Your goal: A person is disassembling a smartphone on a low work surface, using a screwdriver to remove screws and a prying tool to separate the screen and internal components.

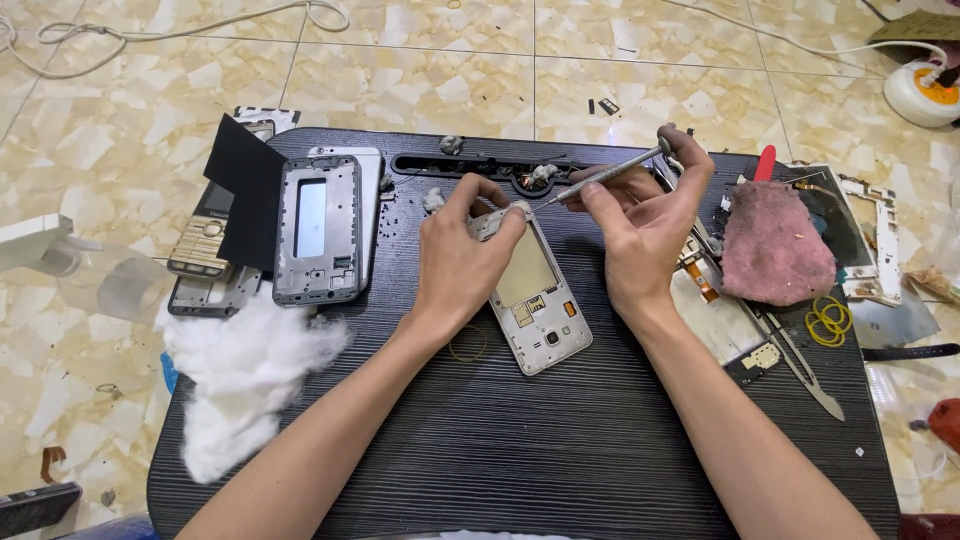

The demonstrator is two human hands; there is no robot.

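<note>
So, in the head view, a stripped phone frame (535, 290) is being steadied on the dark bench (520, 440) by the left hand (462, 255), whose fingers (500, 222) are being pinched around the frame's top edge. The frame's long axis is running from that top edge, far from the person, down and slightly right toward the near side, so most of the body is lying exposed below and between the two wrists.

A thin metal pry tool (600, 178) is being gripped by the right hand (645, 225), its fingers pressed together around the shaft like a pen. The tool is being held slanted, handle up to the right, tip pointing down-left, and the tip is sitting right at the frame's top corner, just beside the left fingertips. Whether the tip is actually touching the frame can't be told, it's too fine.

Both hands are being kept about equally near that corner. Off to the left, another frame (318, 230) and a wad of white cotton (240, 375) are lying well apart; a pink rag (775, 245) is lying to the right.
</note>
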